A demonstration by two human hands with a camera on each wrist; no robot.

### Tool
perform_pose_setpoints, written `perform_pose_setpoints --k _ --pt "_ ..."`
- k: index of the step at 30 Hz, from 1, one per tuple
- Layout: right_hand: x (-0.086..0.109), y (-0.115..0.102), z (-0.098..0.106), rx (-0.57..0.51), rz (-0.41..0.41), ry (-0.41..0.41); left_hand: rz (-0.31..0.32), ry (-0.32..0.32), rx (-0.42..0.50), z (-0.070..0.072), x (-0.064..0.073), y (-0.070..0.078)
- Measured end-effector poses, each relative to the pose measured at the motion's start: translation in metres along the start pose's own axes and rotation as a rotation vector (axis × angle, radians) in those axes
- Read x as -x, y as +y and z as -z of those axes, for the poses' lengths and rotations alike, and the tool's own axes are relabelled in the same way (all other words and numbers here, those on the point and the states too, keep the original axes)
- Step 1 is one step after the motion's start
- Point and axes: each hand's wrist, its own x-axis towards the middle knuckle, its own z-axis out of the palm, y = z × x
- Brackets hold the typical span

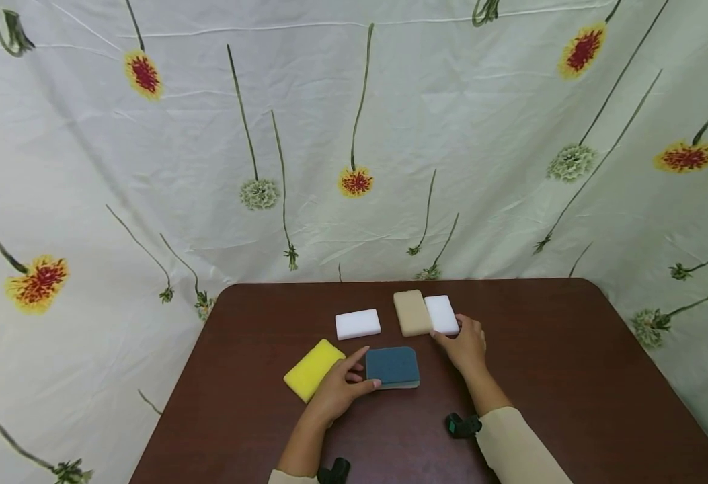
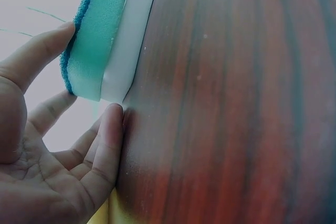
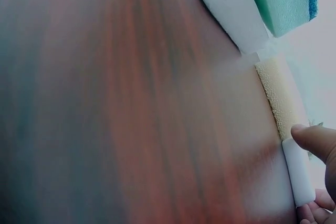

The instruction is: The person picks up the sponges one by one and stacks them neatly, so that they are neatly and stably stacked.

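Note:
A scouring sponge (image 1: 392, 366), green foam with a blue scouring face up, lies on a white sponge (image 2: 123, 51) near the table's middle. My left hand (image 1: 338, 386) spans its left end, thumb at the front edge and index finger at the back corner; the other fingers curl low by the white layer. A yellow sponge (image 1: 311, 366) lies partly behind that hand. Farther back on the right, my right hand (image 1: 467, 344) holds another white sponge (image 1: 442, 314) between thumb and fingers. It sits against a beige sponge (image 1: 413, 313), the thumb tip right at their seam.
A third white sponge (image 1: 358, 325) lies alone behind the scouring sponge. The dark wooden table (image 1: 547, 376) ends at a back edge before a hanging flowered cloth (image 1: 305, 134). Black wrist cameras sit on both wrists.

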Motion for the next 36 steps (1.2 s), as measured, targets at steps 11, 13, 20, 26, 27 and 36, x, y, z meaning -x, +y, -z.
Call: perform_pose_setpoints --k 11,13,20,26,27,36 --pt "0.001 0.001 0.006 -0.091 -0.028 -0.016 -0.004 -0.001 0.015 0.0 0.0 0.0" --pt "0.0 0.002 0.006 -0.114 -0.037 -0.019 -0.001 0.001 0.014 0.0 0.001 0.0" --pt "-0.001 0.003 0.01 -0.223 -0.068 -0.029 -0.005 0.0 0.013 0.0 0.0 0.0" --pt "0.0 0.004 0.016 -0.277 -0.076 -0.035 -0.013 0.001 0.019 0.0 0.0 0.001" --pt "0.001 0.004 0.018 -0.287 -0.077 -0.038 -0.015 0.002 0.021 0.001 0.0 0.001" --pt "0.008 0.005 0.032 -0.412 -0.12 -0.083 -0.028 0.008 0.049 0.001 0.0 0.003"
